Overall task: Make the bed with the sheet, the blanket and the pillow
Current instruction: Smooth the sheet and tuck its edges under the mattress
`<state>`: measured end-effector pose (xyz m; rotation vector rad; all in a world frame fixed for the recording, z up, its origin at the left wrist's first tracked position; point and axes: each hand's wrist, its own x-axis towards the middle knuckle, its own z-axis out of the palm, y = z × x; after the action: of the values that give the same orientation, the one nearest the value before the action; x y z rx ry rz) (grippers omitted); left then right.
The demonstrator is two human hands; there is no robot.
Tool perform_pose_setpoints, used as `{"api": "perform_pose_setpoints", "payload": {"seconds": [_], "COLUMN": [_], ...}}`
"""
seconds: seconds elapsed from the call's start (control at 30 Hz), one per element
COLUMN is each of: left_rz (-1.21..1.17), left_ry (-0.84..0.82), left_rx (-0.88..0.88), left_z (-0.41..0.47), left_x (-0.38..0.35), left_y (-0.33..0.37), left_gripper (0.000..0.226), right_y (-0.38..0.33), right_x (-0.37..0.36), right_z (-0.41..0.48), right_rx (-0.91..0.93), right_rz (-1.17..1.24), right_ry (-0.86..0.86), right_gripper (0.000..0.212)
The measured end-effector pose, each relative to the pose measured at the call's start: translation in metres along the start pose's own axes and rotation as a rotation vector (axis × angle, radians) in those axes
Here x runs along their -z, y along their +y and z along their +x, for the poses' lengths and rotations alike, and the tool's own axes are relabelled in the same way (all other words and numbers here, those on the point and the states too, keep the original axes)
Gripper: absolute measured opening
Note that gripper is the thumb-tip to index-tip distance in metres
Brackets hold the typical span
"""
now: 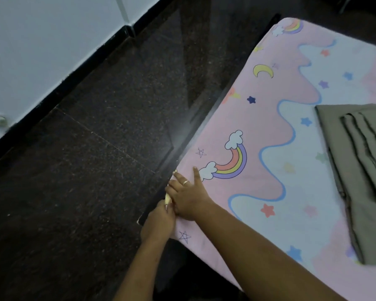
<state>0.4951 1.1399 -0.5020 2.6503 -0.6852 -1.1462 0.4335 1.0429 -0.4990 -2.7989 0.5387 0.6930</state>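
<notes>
A pink sheet [267, 118] printed with rainbows, stars and moons lies spread over the mattress, reaching its left edge. At that edge my right hand [188, 195] presses flat on the sheet with straight fingers, a ring on one finger. Just below it, my left hand [159, 222] grips the sheet's hanging edge at the mattress side, fingers curled round the fabric. A folded olive-grey blanket [360, 174] lies on the sheet at the right. No pillow shows in this view.
Dark speckled floor tiles [91, 161] run along the bed's left side. A pale wall with a black skirting [59, 90] stands further left. The dark bed frame edge [195, 124] shows beside the mattress.
</notes>
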Motion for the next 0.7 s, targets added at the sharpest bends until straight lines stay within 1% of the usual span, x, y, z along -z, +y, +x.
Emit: {"api": "perform_pose_setpoints", "payload": {"seconds": [0.07, 0.17, 0.23, 0.3, 0.33, 0.4, 0.43, 0.5, 0.53, 0.6, 0.7], "left_rz": [0.159, 0.197, 0.191, 0.168, 0.127, 0.093, 0.115, 0.209, 0.254, 0.28, 0.259], "left_ry": [-0.101, -0.298, -0.349, -0.343, -0.333, -0.306, -0.302, -0.309, -0.307, -0.284, -0.238], "left_rx": [-0.007, -0.021, -0.088, -0.138, -0.148, -0.166, -0.173, -0.195, -0.214, -0.281, -0.424], "left_z": [0.003, -0.017, -0.04, -0.065, -0.073, -0.092, -0.099, -0.11, -0.117, -0.124, -0.123], "left_x": [0.022, 0.064, 0.105, 0.149, 0.167, 0.214, 0.235, 0.266, 0.283, 0.312, 0.345], "left_y": [-0.003, -0.02, -0.04, -0.065, -0.077, -0.096, -0.104, -0.11, -0.111, -0.1, -0.071], "left_gripper": [0.043, 0.044, 0.037, 0.029, 0.024, 0.017, 0.016, 0.021, 0.026, 0.03, 0.031], "right_y": [-0.007, -0.042, -0.078, -0.115, -0.128, -0.148, -0.154, -0.152, -0.15, -0.136, -0.113], "right_x": [0.005, 0.029, 0.056, 0.079, 0.085, 0.105, 0.118, 0.141, 0.157, 0.183, 0.216], "right_z": [0.001, -0.001, -0.006, -0.017, -0.022, -0.035, -0.042, -0.058, -0.066, -0.075, -0.081], "right_rx": [-0.05, -0.077, -0.063, -0.056, -0.073, -0.144, -0.196, -0.299, -0.354, -0.497, -0.671], "right_rz": [-0.024, -0.094, -0.115, -0.037, 0.017, 0.112, 0.154, 0.18, 0.177, 0.198, 0.338], "right_ry": [-0.075, -0.28, -0.356, -0.337, -0.292, -0.208, -0.183, -0.176, -0.175, -0.116, -0.03], "right_gripper": [0.056, 0.064, 0.06, 0.053, 0.052, 0.051, 0.053, 0.062, 0.062, 0.053, 0.049]}}
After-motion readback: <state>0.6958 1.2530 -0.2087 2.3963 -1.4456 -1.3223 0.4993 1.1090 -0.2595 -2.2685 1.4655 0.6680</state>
